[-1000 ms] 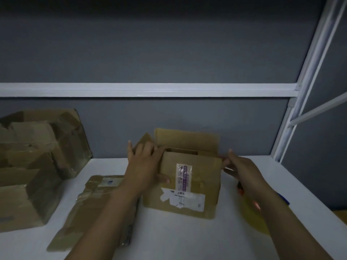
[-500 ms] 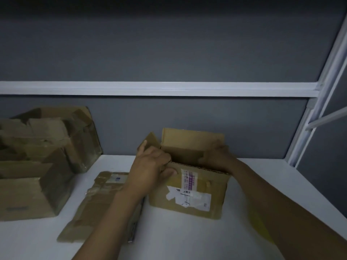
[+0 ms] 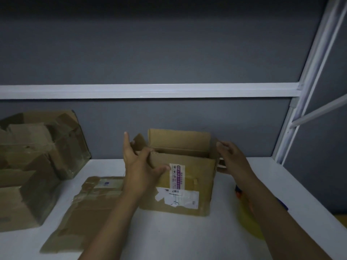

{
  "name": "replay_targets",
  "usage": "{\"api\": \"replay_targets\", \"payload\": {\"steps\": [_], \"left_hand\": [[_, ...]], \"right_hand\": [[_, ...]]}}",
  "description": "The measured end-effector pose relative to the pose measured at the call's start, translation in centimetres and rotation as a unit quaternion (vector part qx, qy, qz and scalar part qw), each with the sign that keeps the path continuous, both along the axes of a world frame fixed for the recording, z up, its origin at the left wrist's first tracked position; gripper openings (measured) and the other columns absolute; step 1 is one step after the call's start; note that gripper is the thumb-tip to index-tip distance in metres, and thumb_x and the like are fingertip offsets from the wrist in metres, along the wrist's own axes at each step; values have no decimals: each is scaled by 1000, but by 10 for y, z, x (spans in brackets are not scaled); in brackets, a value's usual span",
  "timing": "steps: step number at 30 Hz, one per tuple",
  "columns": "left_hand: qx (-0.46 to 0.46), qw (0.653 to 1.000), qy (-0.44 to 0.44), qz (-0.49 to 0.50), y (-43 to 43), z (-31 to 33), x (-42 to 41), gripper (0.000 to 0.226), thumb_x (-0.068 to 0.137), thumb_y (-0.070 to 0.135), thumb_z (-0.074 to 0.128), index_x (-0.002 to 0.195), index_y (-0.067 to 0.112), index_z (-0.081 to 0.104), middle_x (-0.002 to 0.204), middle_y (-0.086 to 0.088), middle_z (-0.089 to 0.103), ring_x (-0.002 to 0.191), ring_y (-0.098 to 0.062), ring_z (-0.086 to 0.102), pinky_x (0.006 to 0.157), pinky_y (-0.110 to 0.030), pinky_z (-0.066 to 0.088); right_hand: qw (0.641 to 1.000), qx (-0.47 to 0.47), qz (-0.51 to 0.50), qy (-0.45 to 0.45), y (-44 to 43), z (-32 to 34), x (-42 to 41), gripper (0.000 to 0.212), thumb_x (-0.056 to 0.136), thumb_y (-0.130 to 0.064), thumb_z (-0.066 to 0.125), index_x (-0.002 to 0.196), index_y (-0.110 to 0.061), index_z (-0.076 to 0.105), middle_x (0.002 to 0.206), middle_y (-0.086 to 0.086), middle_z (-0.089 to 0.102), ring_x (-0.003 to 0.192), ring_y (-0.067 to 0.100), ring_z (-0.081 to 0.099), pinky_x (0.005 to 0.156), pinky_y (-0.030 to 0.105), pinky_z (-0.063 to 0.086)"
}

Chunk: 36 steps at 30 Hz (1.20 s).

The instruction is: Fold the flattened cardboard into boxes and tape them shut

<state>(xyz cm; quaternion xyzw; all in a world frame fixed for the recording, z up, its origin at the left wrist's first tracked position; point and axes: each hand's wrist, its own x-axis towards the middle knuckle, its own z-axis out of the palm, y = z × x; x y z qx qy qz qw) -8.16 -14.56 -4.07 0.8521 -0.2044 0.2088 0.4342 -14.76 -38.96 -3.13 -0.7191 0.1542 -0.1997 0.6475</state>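
The open-topped box (image 3: 180, 184) stands on the table (image 3: 169, 241) squarely between the hands, long axis left to right. Left hand (image 3: 139, 166), fingers straight, presses the left flap (image 3: 139, 142); right hand (image 3: 232, 158) curls round the right flap (image 3: 213, 150); both equally near for folding inward

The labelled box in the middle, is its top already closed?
No, the box is open on top, with its back flap standing upright.
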Motion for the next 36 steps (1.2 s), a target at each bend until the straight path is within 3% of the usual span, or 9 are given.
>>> {"api": "replay_targets", "payload": {"steps": [5, 8, 10, 13, 16, 19, 25, 32, 36], "left_hand": [[1, 995, -94, 25, 4, -11, -1, 81, 56, 29, 90, 129, 21, 56, 157, 10, -22, 143, -18, 13, 108, -30, 26], [-45, 998, -24, 22, 15, -15, 3, 117, 57, 30, 90, 151, 24, 22, 157, 11, -15, 137, 2, 10, 107, -24, 26], [-103, 992, 70, -5, 24, -24, 10, 127, 61, 30, 89, 154, 27, 3, 157, 13, 5, 138, -4, 22, 108, -27, 28], [-162, 961, 216, -66, 32, -41, 15, 93, 73, 27, 83, 148, 27, 28, 139, 9, 49, 110, -6, 57, 89, -25, 51], [-98, 964, 242, -42, 33, -53, 14, 43, 81, 32, 76, 118, 23, 57, 114, 3, 67, 84, -1, 60, 62, -12, 46], [-132, 969, 207, -34, 35, -47, 1, 41, 80, 31, 76, 116, 19, 61, 102, 9, 66, 92, -10, 64, 66, -16, 47], [-183, 967, 177, -4, 58, -17, -42, 42, 81, 32, 75, 118, 23, 57, 105, 12, 64, 93, -5, 61, 72, -19, 50], [-172, 959, 177, 137, 125, -3, -97, 55, 79, 42, 74, 127, 24, 53, 118, 5, 62, 106, -18, 58, 92, -39, 50], [-190, 952, 161, 176, 174, -5, -132, 51, 81, 38, 74, 125, 25, 53, 113, 8, 60, 101, -14, 56, 88, -33, 49]], "right_hand": [[999, -21, 36, 1, 13, -28, -13, 27, 91, -53, 43, 112, -38, 53, 112, -11, 61, 103, 7, 61, 85, 30, 52], [998, -34, 41, 15, 16, -44, -16, 39, 89, -60, 44, 119, -38, 55, 115, -13, 63, 102, 6, 62, 88, 33, 52], [997, -16, 59, 44, 14, -53, -16, 25, 99, -48, 42, 116, -42, 60, 121, -2, 65, 99, 9, 66, 89, 39, 55], [995, -23, 93, 30, 28, -57, -28, 28, 100, -30, 46, 127, -33, 53, 127, -4, 60, 107, 7, 62, 84, 25, 55], [996, -18, 88, -9, 44, -55, -39, 49, 88, -16, 64, 133, -23, 46, 119, -11, 61, 98, -6, 63, 71, 17, 54], [997, -3, 59, -53, 49, -50, -38, 50, 86, -6, 66, 131, -16, 48, 114, -3, 64, 90, 0, 67, 67, 19, 55], [994, -44, 63, -77, 61, -30, -40, 60, 82, -24, 73, 136, -25, 46, 122, -4, 63, 108, 17, 64, 85, 41, 57], [985, -26, 155, -74, 119, -16, -51, 40, 83, -18, 72, 119, -25, 60, 109, -7, 71, 99, 12, 68, 86, 41, 56], [977, -8, 194, -83, 171, -16, -62, 35, 83, -11, 71, 114, -25, 62, 107, -7, 72, 97, 12, 68, 86, 38, 55]]}}
